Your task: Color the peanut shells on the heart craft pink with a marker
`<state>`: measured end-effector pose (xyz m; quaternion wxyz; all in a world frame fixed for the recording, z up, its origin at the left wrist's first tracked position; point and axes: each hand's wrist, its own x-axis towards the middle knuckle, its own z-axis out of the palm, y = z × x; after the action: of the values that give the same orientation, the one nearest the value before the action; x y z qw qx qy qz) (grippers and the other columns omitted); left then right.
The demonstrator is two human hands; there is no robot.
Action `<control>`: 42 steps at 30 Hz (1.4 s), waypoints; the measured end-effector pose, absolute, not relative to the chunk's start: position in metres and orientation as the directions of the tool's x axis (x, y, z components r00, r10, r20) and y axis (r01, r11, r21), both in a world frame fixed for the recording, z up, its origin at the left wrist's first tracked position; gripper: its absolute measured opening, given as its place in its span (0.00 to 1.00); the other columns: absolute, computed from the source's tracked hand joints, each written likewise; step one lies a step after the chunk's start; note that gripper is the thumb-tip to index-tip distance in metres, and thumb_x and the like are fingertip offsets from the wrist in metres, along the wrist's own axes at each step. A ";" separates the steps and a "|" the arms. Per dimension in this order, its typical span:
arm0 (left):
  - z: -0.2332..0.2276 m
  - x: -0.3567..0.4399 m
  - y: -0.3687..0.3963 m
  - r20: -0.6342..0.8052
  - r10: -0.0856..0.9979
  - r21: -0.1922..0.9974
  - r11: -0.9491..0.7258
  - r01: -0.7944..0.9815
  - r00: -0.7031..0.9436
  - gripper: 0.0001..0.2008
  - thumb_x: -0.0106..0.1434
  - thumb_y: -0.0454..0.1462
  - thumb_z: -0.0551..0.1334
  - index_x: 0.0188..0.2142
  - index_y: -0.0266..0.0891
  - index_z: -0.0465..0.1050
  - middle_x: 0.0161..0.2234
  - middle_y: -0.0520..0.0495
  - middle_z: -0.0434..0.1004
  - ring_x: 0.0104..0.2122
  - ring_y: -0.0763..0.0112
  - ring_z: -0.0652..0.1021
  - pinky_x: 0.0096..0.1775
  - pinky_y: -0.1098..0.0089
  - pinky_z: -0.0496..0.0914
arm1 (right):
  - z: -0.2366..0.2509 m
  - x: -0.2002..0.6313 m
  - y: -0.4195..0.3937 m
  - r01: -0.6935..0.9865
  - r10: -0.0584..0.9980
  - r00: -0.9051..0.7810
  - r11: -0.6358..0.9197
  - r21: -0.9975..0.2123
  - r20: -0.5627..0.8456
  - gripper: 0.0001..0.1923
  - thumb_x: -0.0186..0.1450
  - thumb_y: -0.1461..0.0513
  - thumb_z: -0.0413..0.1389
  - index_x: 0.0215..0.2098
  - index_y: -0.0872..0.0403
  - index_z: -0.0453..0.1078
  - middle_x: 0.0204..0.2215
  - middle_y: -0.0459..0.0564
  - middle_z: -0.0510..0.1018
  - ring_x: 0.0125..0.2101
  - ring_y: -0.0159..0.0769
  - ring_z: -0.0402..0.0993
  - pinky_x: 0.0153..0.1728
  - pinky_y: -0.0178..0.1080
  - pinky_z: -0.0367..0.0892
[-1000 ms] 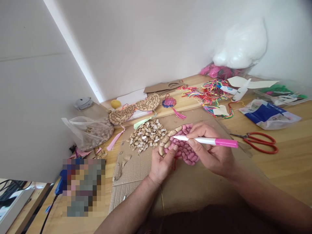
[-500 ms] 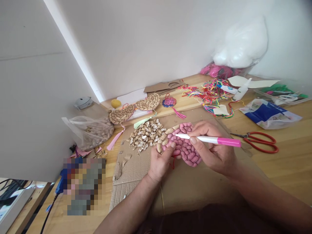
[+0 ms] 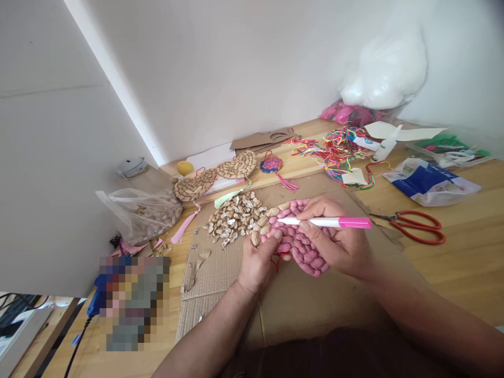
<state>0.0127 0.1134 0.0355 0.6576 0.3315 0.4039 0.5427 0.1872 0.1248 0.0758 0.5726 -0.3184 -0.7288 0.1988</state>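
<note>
Plain white wall [image 3: 244, 68] beyond the hands, meeting a grey-white panel [image 3: 51, 173] off to their left at a bright vertical strip. Light wooden tabletop [image 3: 464, 273] spreads under and right of them. Soft, even daylight.

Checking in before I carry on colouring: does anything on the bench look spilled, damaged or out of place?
Loose peanut shell halves lie scattered on the cardboard sheet, whose left edge is torn, with scraps beside it. Coloured threads sprawl tangled at the back. The shell piece itself looks intact under the marker.
</note>
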 end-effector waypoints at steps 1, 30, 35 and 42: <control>0.035 0.013 0.113 -0.168 0.982 0.874 0.191 -0.448 0.091 0.18 0.53 0.46 0.77 0.34 0.32 0.80 0.26 0.45 0.82 0.24 0.69 0.81 0.24 0.73 0.76 | 0.074 0.188 0.125 0.251 0.696 -0.129 0.712 -0.656 0.706 0.05 0.70 0.63 0.58 0.43 0.48 0.73 0.39 0.50 0.80 0.45 0.44 0.78 0.53 0.51 0.72; 0.034 0.012 0.113 -0.162 0.981 0.875 0.191 -0.444 0.104 0.18 0.54 0.45 0.76 0.33 0.32 0.80 0.26 0.44 0.82 0.24 0.68 0.81 0.25 0.72 0.76 | 0.074 0.188 0.124 0.287 0.676 -0.132 0.726 -0.625 0.725 0.03 0.70 0.63 0.57 0.41 0.48 0.73 0.36 0.51 0.80 0.42 0.43 0.78 0.51 0.52 0.74; 0.036 0.012 0.113 -0.163 0.981 0.881 0.193 -0.432 0.105 0.18 0.53 0.46 0.76 0.33 0.32 0.80 0.26 0.44 0.82 0.23 0.68 0.81 0.24 0.72 0.76 | 0.075 0.187 0.124 0.311 0.676 -0.123 0.721 -0.619 0.726 0.03 0.70 0.63 0.57 0.41 0.48 0.73 0.37 0.51 0.80 0.43 0.45 0.78 0.50 0.54 0.74; 0.035 0.012 0.114 -0.178 0.979 0.879 0.204 -0.432 0.101 0.19 0.53 0.46 0.76 0.33 0.32 0.80 0.26 0.44 0.82 0.24 0.67 0.81 0.25 0.72 0.76 | 0.079 0.184 0.123 0.288 0.655 -0.127 0.743 -0.605 0.744 0.04 0.70 0.64 0.57 0.40 0.48 0.73 0.36 0.51 0.81 0.42 0.43 0.79 0.51 0.52 0.75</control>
<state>0.0121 0.1135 0.0353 0.6611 0.3368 0.4062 0.5334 0.1841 0.1232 0.0786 0.5772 -0.3214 -0.7336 0.1593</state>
